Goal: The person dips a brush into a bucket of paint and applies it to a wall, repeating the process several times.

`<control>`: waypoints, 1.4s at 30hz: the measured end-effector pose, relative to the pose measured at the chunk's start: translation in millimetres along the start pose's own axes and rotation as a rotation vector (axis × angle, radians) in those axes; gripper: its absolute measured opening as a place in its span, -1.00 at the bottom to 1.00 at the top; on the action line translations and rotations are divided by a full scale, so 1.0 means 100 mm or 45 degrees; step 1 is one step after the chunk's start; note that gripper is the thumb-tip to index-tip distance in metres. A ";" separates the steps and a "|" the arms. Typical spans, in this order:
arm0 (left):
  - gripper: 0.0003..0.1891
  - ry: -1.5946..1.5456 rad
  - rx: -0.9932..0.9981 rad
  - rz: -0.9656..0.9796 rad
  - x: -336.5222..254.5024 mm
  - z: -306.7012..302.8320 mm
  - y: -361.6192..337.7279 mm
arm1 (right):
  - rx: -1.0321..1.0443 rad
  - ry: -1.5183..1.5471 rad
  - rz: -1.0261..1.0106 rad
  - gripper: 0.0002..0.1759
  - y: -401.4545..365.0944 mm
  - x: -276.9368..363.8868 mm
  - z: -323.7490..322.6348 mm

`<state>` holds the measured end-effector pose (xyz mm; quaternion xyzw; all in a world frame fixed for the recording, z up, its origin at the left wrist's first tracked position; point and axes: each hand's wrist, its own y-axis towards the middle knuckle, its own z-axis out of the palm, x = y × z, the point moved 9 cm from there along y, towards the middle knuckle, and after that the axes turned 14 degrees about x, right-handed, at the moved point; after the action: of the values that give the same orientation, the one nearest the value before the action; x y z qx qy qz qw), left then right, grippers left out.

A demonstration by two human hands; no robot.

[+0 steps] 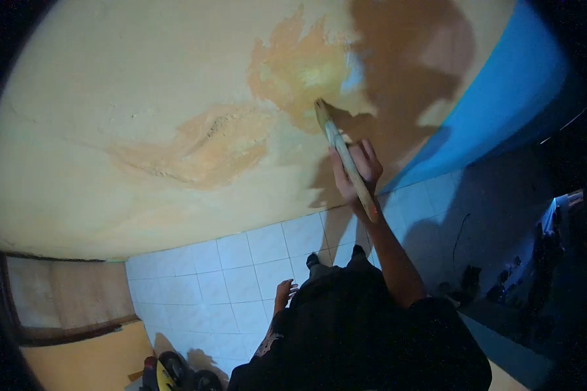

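Observation:
My right hand (357, 168) is closed around a paintbrush (352, 166), its long handle slanting down toward my wrist. The brush tip is at the wall (59, 130), at the lower edge of a ragged orange patch (274, 72) with a yellowish, shiny middle. A small pale spot shows to the right of that middle. Lower left on the wall lies a second orange patch (222, 163), rough and cracked along its length. My left hand (285, 291) hangs by my side above the floor, fingers loosely apart, holding nothing.
A blue painted wall (502, 98) meets the cream one at right. White floor tiles (235, 260) run along the wall's foot, under my feet. A wooden door (72, 293) is at lower left, with dark and yellow items (166, 371) near it. Dark clutter (502, 283) lies at right.

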<state>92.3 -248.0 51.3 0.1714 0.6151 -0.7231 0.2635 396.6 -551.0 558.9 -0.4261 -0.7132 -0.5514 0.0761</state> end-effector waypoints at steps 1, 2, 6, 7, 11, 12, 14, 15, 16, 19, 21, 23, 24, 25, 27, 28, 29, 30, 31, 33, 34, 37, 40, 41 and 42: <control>-0.67 -0.097 -0.040 -0.058 0.02 0.01 0.04 | -0.001 0.000 -0.018 -0.85 0.06 0.03 -0.02; -0.67 -0.110 -0.037 -0.054 -0.02 0.07 0.05 | -0.033 -0.023 -0.026 -0.85 0.12 0.11 -0.10; -0.63 0.914 0.030 0.269 -0.05 -0.02 0.03 | -0.128 0.037 -0.089 -0.81 0.33 0.48 -0.30; -0.64 1.439 0.041 0.487 -0.07 0.10 0.07 | -0.134 0.057 -0.102 -0.80 0.41 0.57 -0.30; -0.62 1.296 0.069 0.381 -0.19 0.17 0.05 | -0.156 0.126 -0.136 -0.80 0.50 0.69 -0.22; -0.66 0.856 0.001 0.168 -0.22 0.10 0.04 | -0.062 0.141 -0.086 -0.81 0.42 0.55 -0.04; -0.70 0.417 -0.047 -0.034 -0.15 0.08 0.05 | -0.011 0.086 -0.033 -0.83 0.24 0.37 0.10; -0.69 0.146 -0.027 -0.009 -0.14 0.08 0.08 | -0.015 0.078 -0.042 -0.83 0.25 0.29 0.05; -0.68 -0.129 -0.010 -0.004 0.00 0.06 0.08 | -0.052 -0.069 -0.062 -0.84 0.34 0.43 -0.14; -0.66 0.936 0.141 0.708 -0.15 0.12 0.17 | -0.193 -0.204 -0.058 -0.84 0.53 0.59 -0.56; -0.71 0.607 0.069 0.146 0.22 -0.11 0.43 | -0.267 -0.152 -0.043 -0.84 0.70 0.59 -0.79; -0.71 1.756 -0.005 0.630 0.04 0.07 0.43 | -0.222 -0.273 -0.035 -0.83 0.68 0.40 -0.70; -0.67 1.787 0.026 0.538 0.08 0.05 0.49 | -0.152 -0.366 -0.032 -0.83 0.58 0.24 -0.53; -0.67 1.796 0.037 0.540 0.08 0.05 0.48 | -0.122 -0.348 -0.045 -0.83 0.47 0.14 -0.41; -0.67 1.715 0.016 0.619 0.03 0.04 0.46 | -0.208 -0.127 -0.115 -0.83 0.23 0.07 -0.36; -0.67 1.723 0.016 0.631 -0.09 0.09 0.45 | -0.185 -0.089 -0.042 -0.83 0.20 0.06 -0.36; -0.67 1.116 0.075 0.500 -0.16 0.04 0.42 | -0.159 -0.047 0.033 -0.83 0.19 0.03 -0.36; -0.67 0.510 0.128 0.344 -0.10 0.02 0.35 | -0.212 -0.190 -0.172 -0.82 0.30 0.24 -0.48; -0.67 0.519 0.128 0.332 -0.20 0.09 0.24 | -0.214 -0.191 -0.157 -0.82 0.41 0.36 -0.60; -0.66 0.061 0.077 -0.111 -0.17 0.15 0.19 | -0.322 0.176 0.057 -0.83 0.64 0.36 -0.88; -0.64 0.055 0.036 -0.158 -0.16 0.12 0.23 | -0.335 0.168 0.060 -0.83 0.73 0.38 -0.95; -0.65 0.060 0.050 -0.186 -0.14 0.13 0.31 | -0.346 -0.010 -0.136 -0.84 0.78 0.44 -0.95; -0.64 0.067 0.079 -0.140 -0.19 0.17 0.31 | -0.214 -0.167 -0.163 -0.84 0.41 0.09 -0.50; -0.64 0.073 0.070 -0.143 -0.18 0.18 0.31 | -0.190 -0.049 -0.047 -0.84 0.31 -0.02 -0.44; -0.64 0.071 0.067 -0.141 -0.18 0.19 0.29 | -0.168 0.071 0.066 -0.84 0.23 -0.12 -0.39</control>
<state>125.1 -266.7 41.5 0.1640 0.6115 -0.7475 0.2011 405.6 -590.3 583.1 -0.4330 -0.6617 -0.6066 0.0821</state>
